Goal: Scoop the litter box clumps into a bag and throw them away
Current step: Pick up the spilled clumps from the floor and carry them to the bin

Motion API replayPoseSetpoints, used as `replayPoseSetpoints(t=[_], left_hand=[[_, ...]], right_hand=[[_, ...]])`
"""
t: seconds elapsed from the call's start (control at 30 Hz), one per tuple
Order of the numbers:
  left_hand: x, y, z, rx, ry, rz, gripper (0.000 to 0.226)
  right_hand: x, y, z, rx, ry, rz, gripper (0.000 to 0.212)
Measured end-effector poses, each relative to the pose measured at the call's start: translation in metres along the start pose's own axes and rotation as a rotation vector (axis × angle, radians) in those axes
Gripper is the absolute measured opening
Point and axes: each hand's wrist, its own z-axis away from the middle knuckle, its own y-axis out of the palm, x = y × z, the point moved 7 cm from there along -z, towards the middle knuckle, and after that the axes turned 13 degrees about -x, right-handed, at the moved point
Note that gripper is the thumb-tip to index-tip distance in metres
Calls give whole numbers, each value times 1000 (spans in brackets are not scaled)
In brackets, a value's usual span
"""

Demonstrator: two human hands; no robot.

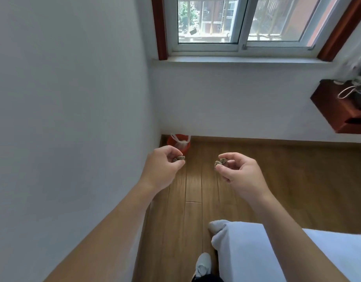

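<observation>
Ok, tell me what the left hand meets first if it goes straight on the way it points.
Probably the red bin in the corner, just beyond the left hand and the clump it pinches. Nothing shows between them, though depth is unclear.

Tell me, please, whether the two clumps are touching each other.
Apart: the head view shows bare wooden floor between the left clump and the right clump.

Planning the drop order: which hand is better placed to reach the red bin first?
Probably left: the left hand, pinching a clump, lines up with the red bin; the right hand sits off to the side.
</observation>
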Motion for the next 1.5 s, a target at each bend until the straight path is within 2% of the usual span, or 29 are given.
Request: replayPoseSetpoints(t=[0.33,0.73,0.93,1.23,1.5], left_hand=[[-4,41,-144,-123,-63,-24,10],[51,90,-350,-157,-107,-1,20],[59,108,-444,-131,-105,-24,17],[83,129,-518,-190,-199,-70,12],[119,168,-564,-274,-406,-156,10]], right_hand=[[37,40,-164,137,-47,45,22],[47,132,-362,161,-45,125,25],[62,171,-446,159,-50,156,23],[58,221,-542,291,-21,170,21],[24,267,-633,501,-6,221,21]])
